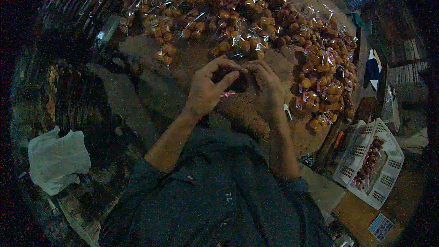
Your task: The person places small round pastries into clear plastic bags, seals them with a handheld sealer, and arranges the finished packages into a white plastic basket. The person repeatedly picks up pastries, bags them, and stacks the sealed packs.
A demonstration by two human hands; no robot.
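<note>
My left hand (208,84) and my right hand (267,82) meet in front of my chest, fingertips close together. Each hand has its fingers curled and pinched, but the thing between them is too dark to make out. Just below the fingers lies a small red-and-white piece (227,94). Right beyond my fingertips a clear plastic bag of round orange-brown produce (244,45) glints; I cannot tell whether my fingers touch it. Many more such filled bags (329,57) are heaped across the far side and the right of the brown work surface (183,59).
A white perforated plastic basket (386,180) with dark reddish contents stands at the lower right, a printed card (380,226) near it. An orange-handled tool (339,139) lies beside the basket. White cloth or plastic (59,160) hangs at the left. The scene is dim.
</note>
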